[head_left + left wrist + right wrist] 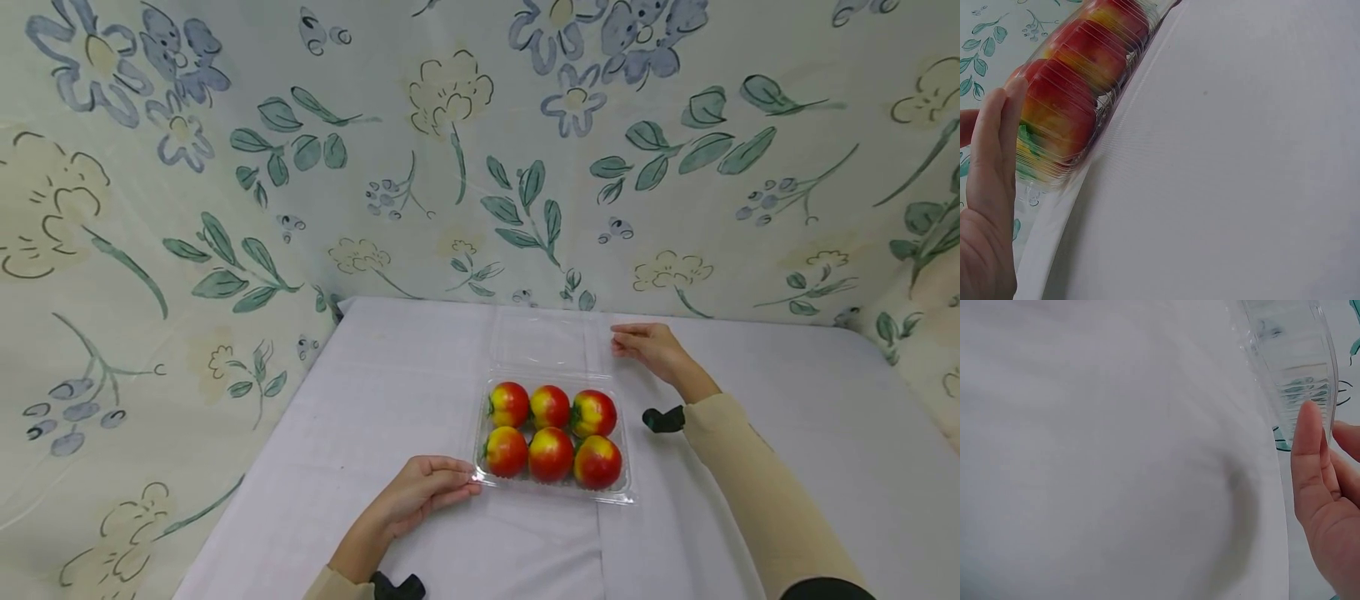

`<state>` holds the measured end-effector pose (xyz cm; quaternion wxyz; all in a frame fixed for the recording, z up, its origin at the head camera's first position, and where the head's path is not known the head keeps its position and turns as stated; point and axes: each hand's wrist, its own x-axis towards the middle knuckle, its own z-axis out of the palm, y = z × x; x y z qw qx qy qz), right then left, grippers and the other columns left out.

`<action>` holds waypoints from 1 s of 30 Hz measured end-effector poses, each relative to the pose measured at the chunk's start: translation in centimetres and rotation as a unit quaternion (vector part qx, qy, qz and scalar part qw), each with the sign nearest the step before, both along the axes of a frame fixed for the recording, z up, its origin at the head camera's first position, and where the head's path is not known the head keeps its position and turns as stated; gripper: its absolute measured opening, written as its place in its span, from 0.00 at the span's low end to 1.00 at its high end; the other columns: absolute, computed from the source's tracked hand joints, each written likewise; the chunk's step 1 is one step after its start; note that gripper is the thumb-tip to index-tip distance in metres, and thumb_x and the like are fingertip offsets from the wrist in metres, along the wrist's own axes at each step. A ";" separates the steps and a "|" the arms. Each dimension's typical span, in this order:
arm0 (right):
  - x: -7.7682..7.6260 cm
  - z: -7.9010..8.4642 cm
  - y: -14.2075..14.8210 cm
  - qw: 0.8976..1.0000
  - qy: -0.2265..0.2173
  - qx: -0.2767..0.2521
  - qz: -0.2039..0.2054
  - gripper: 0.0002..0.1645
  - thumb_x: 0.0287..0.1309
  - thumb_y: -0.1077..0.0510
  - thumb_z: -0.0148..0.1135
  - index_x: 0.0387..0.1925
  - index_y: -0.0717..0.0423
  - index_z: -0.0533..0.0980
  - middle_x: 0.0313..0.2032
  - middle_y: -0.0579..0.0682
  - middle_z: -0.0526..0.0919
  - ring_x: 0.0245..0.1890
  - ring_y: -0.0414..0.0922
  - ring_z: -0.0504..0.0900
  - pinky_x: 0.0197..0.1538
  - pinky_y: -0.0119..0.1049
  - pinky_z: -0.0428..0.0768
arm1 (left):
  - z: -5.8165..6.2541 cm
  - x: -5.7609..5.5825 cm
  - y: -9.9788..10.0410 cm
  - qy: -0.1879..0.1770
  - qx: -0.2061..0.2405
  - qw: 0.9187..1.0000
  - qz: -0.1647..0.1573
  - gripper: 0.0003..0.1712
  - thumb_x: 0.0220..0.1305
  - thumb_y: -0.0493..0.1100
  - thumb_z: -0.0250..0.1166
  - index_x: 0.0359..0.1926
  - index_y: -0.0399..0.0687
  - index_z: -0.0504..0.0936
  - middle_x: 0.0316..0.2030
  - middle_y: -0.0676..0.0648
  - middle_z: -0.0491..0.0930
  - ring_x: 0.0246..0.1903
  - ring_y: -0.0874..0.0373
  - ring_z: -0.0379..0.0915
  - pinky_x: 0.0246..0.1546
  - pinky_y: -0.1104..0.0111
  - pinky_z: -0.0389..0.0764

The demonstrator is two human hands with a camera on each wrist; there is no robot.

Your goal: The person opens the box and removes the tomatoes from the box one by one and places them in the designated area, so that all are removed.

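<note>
A clear plastic clamshell box [555,493] lies on the white-covered table with its lid [543,346] folded back, away from me. Several round red-and-yellow fruits [551,454], some with green at the stem end, sit in two rows in its base. My left hand [420,496] pinches the base's near left corner; in the left wrist view its long fingers [994,144] run nearly straight along the box's side. At the lid's right edge, my right hand [654,354] holds the rim between thumb and fingers, with the ribbed plastic beside a fingertip [1309,419].
White cloth [390,383] covers the table, with a fold line running toward me below the box. A floral-patterned curtain [465,150] hangs behind the table and along its left side. Black straps [663,419] show at the wrists.
</note>
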<state>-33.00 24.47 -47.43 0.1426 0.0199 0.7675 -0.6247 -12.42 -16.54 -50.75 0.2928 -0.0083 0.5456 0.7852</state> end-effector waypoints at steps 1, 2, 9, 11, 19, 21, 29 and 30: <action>0.0 0.0 0.0 1.000 -0.002 0.000 0.000 0.28 0.74 0.60 0.53 0.68 0.72 0.63 0.61 0.71 0.69 0.43 0.44 0.82 0.56 0.36 0.80 | 0.0 0.0 0.0 0.000 0.000 1.000 0.000 0.15 0.68 0.32 0.62 0.52 0.23 0.78 0.44 0.35 0.84 0.46 0.50 0.84 0.50 0.65 0.81; 0.0 -0.1 0.0 1.000 -0.004 0.001 0.001 0.28 0.74 0.59 0.53 0.68 0.72 0.63 0.61 0.70 0.70 0.43 0.44 0.82 0.56 0.36 0.80 | 0.1 0.0 0.0 0.000 -0.001 1.000 0.000 0.15 0.68 0.32 0.62 0.52 0.23 0.79 0.44 0.35 0.84 0.46 0.50 0.84 0.50 0.65 0.81; 0.3 -0.2 0.1 1.000 -0.010 0.007 0.006 0.29 0.74 0.58 0.54 0.67 0.72 0.64 0.59 0.69 0.71 0.42 0.42 0.83 0.54 0.34 0.80 | 0.2 0.1 0.0 0.004 -0.006 1.000 -0.002 0.16 0.69 0.33 0.63 0.52 0.24 0.79 0.44 0.35 0.84 0.45 0.49 0.84 0.49 0.64 0.81; 0.4 -0.2 0.1 1.000 -0.009 0.009 0.011 0.29 0.74 0.58 0.53 0.67 0.73 0.64 0.59 0.70 0.71 0.42 0.42 0.83 0.54 0.33 0.80 | 0.2 0.1 0.0 0.004 -0.008 1.000 -0.001 0.15 0.69 0.33 0.63 0.51 0.24 0.79 0.44 0.35 0.84 0.45 0.50 0.84 0.49 0.64 0.81; 0.4 -0.6 0.3 1.000 -0.009 0.002 0.015 0.29 0.74 0.58 0.53 0.66 0.74 0.64 0.52 0.63 0.78 0.41 0.42 0.84 0.52 0.33 0.81 | 0.2 0.0 0.0 0.003 -0.011 1.000 -0.004 0.19 0.69 0.33 0.63 0.54 0.20 0.76 0.44 0.36 0.84 0.45 0.50 0.84 0.49 0.65 0.81; 0.3 -0.7 0.4 1.000 -0.010 -0.004 0.016 0.29 0.74 0.58 0.53 0.66 0.75 0.64 0.50 0.61 0.79 0.41 0.41 0.84 0.52 0.33 0.81 | 0.2 0.0 0.0 0.003 -0.009 1.000 -0.004 0.19 0.69 0.33 0.62 0.54 0.20 0.76 0.44 0.36 0.84 0.45 0.50 0.84 0.49 0.65 0.81; 0.4 -0.8 0.5 1.000 -0.011 -0.009 0.014 0.29 0.75 0.58 0.52 0.67 0.75 0.63 0.53 0.65 0.76 0.41 0.41 0.83 0.54 0.35 0.81 | 0.2 0.0 0.0 0.005 -0.010 1.000 -0.003 0.16 0.69 0.33 0.62 0.52 0.23 0.78 0.44 0.36 0.84 0.45 0.51 0.84 0.49 0.65 0.81; 0.5 -0.8 0.5 1.000 -0.012 -0.009 0.013 0.29 0.75 0.58 0.52 0.67 0.75 0.63 0.52 0.64 0.77 0.41 0.41 0.83 0.54 0.35 0.81 | 0.2 0.0 0.0 0.005 -0.010 1.000 -0.003 0.16 0.69 0.34 0.62 0.52 0.23 0.79 0.44 0.36 0.84 0.45 0.51 0.84 0.49 0.65 0.81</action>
